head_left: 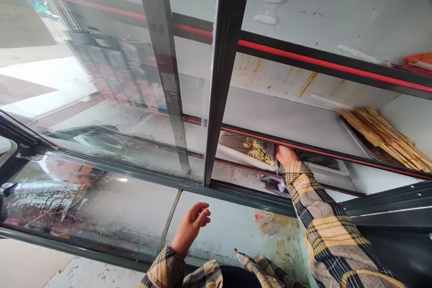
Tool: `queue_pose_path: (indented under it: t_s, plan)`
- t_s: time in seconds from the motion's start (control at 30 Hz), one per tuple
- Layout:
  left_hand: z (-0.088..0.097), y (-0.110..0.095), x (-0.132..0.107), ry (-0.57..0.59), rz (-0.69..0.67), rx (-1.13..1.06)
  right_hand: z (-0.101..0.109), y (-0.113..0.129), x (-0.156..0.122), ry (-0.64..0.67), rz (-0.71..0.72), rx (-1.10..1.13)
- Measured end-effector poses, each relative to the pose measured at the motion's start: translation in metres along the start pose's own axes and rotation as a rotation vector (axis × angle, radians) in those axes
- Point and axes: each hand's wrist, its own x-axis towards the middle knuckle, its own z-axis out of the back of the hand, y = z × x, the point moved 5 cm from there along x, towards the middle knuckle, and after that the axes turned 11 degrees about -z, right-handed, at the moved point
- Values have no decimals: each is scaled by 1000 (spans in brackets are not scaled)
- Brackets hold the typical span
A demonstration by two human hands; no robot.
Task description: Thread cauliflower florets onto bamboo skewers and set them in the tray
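My right hand point(285, 155) reaches into a glass display case, onto a lower shelf, and touches a heap of yellowish-green food point(259, 149) on a white tray point(232, 153). Its fingers are hidden behind the shelf's edge and the food. My left hand point(191, 227) hovers over the case's stained bottom point(236, 234), fingers loosely curled and apart, holding nothing. Both arms wear yellow plaid sleeves.
A dark frame post point(221, 76) divides the case; the sliding glass pane point(111, 112) at left is fogged and wet. A tray of wooden skewers point(384, 137) lies on the upper shelf at right. Red-striped shelf edges point(324, 65) run across. An orange object point(418, 60) sits top right.
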Motion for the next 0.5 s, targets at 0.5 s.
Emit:
queue_pose_path:
  t_s: [0.5]
  plan:
    - [6, 11, -4, -29, 16, -18, 19, 1, 5, -21, -47, 72]
